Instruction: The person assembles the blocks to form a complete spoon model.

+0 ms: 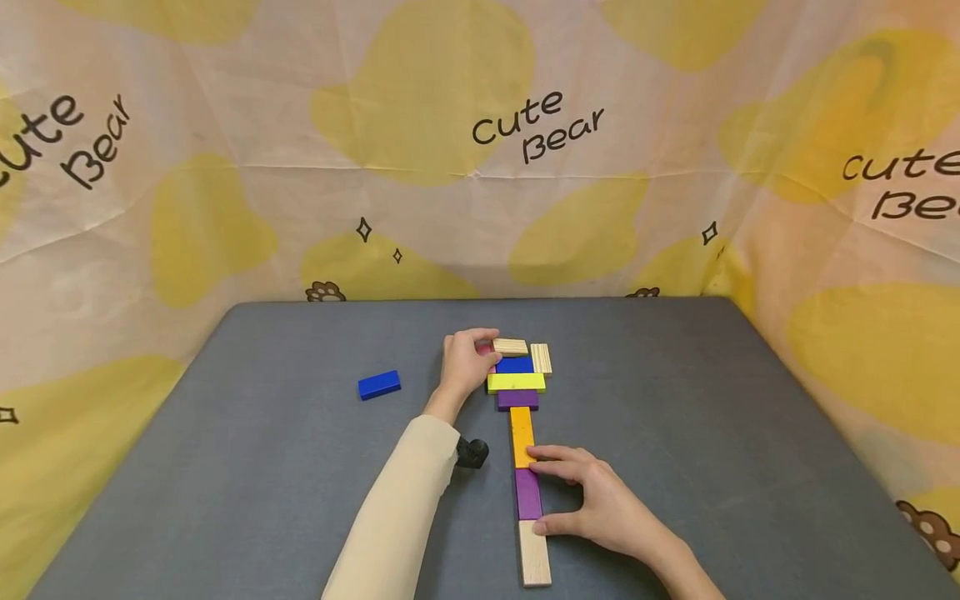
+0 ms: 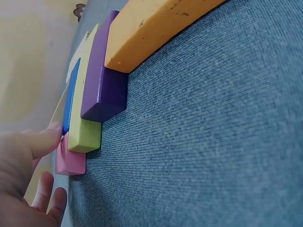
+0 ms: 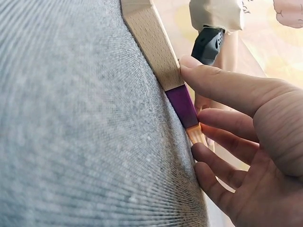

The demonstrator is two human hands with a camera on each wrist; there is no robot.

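Note:
My left hand [image 1: 467,362] is at the far end of a row of wooden blocks, thumb and index finger pinching a pink block [image 2: 71,160]. That block lies against a yellow-green block [image 1: 516,382] and beside a blue block [image 1: 514,365]; the hand partly hides it. A plain wood block [image 1: 510,347] lies just beyond the blue one. Toward me run a purple block [image 1: 518,400], an orange block [image 1: 522,437], a second purple block [image 1: 528,493] and a plain block [image 1: 535,554]. My right hand [image 1: 600,504] touches this stem's right side, fingertips at the orange block, thumb at the near plain block.
A loose blue block [image 1: 379,385] lies left of the row. Another plain block [image 1: 541,358] stands at the far right of the arrangement. The dark grey table [image 1: 712,433] is bordered by a printed cloth [image 1: 465,250]. A black device [image 1: 472,453] sits on the left wrist.

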